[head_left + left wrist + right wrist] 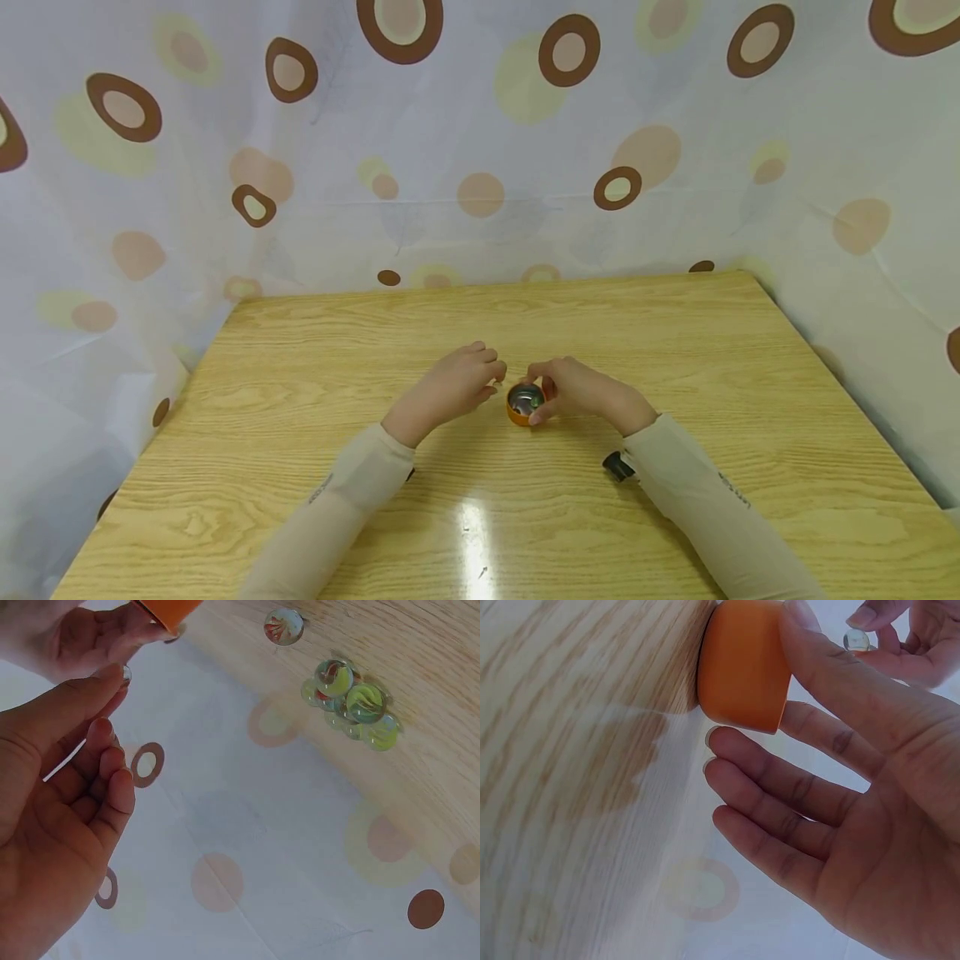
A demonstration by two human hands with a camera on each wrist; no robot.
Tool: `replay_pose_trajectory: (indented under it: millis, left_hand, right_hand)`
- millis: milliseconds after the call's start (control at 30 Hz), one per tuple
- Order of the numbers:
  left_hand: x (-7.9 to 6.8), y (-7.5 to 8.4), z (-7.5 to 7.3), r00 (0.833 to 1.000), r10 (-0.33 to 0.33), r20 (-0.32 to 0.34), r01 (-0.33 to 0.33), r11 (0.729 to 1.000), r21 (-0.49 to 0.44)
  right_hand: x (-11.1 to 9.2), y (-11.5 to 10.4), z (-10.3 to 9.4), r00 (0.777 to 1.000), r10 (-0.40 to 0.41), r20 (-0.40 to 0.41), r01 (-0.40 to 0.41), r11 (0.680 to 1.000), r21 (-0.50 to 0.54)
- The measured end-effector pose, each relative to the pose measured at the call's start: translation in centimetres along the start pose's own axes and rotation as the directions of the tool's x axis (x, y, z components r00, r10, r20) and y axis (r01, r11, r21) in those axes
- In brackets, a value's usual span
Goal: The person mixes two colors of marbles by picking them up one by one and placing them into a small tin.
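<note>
My left hand (463, 382) pinches a clear glass marble (856, 640) between thumb and fingertips, just left of a small round orange cup (517, 419). The cup stands upright on the table, metallic inside, with something small and green (535, 402) in it. My right hand (581, 389) holds the cup by its rim, thumb on the near side and a finger on the far side. Its other fingers (769, 836) extend beside the cup in the right wrist view. Several glass marbles (365, 703) with coloured swirls lie clustered on the table in the left wrist view, and a red-swirled marble (283, 627) sits apart.
The wood-grain table (337, 333) reaches back to a white curtain (450, 242) with brown and yellow spots, which also hangs along both sides. A black device (618, 467) is fixed under the right wrist.
</note>
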State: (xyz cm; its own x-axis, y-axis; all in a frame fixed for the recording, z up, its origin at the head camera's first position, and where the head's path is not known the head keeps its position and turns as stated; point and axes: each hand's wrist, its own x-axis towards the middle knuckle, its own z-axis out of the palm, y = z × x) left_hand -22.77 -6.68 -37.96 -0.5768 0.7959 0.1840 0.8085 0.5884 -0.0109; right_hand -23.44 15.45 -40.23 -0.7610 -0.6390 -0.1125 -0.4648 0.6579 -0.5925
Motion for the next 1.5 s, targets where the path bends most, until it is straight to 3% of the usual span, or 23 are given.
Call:
replay_pose_trajectory:
  millis: [467,733,1367,1500]
  left_hand:
    - [1.2,0.7,0.8,0.998,0.055,-0.013,-0.055,0.998,0.013]
    - [1.5,1.1,1.0,0.999,0.05,-0.008,-0.051,0.998,-0.031]
    - [1.1,0.7,1.1,1.0,0.022,-0.008,-0.022,1.0,-0.008]
    - [0.9,0.5,1.1,1.0,-0.007,0.017,0.007,1.0,0.002]
  right_hand:
    - [-0.1,-0.2,0.0,1.0,0.008,0.006,-0.008,1.0,0.021]
    - [-0.1,0.0,0.1,1.0,0.01,0.012,-0.01,0.999,0.034]
    - [0.1,-0.2,0.0,1.0,0.005,-0.003,-0.005,1.0,0.014]
    - [0.1,-0.2,0.0,1.0,0.011,0.001,-0.011,1.0,0.015]
